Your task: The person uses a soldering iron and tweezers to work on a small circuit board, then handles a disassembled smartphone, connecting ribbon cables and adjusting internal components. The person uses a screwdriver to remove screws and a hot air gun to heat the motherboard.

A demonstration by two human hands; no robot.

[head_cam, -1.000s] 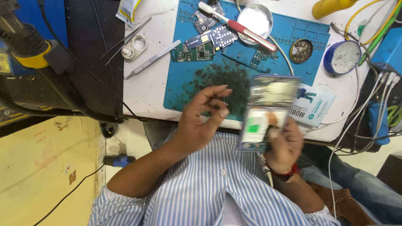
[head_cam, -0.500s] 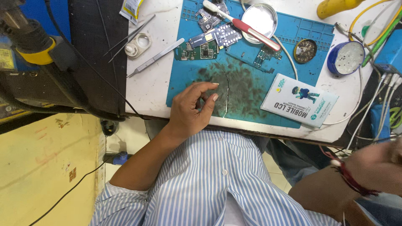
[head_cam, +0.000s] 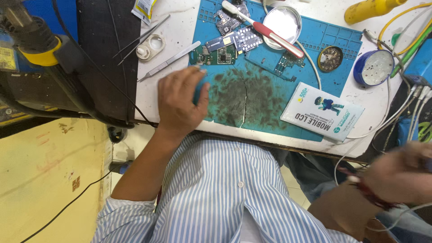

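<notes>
My left hand (head_cam: 180, 101) lies flat, palm down, on the left edge of the blue work mat (head_cam: 342, 40), holding nothing. Its fingertips are just short of a green circuit board (head_cam: 218, 56), and steel tweezers (head_cam: 168, 60) lie just to their left. My right hand (head_cam: 400, 173), with a red band at the wrist, is blurred at the lower right, off the table and below its edge. Whether it holds anything cannot be made out. A white printed packet (head_cam: 321, 112) rests on the mat's near right corner.
On the mat lie a red and white toothbrush (head_cam: 270, 31), a round metal dish (head_cam: 281, 22) and a small tin of bits (head_cam: 330, 58). A blue round tin (head_cam: 373, 67), a yellow bottle (head_cam: 373, 6) and cables (head_cam: 405, 108) crowd the right. A black tool with a yellow band (head_cam: 40, 45) sits left.
My left hand came down from in front of my chest onto the mat. My right hand, which held a flat screen part upright, swung down and right off the table.
</notes>
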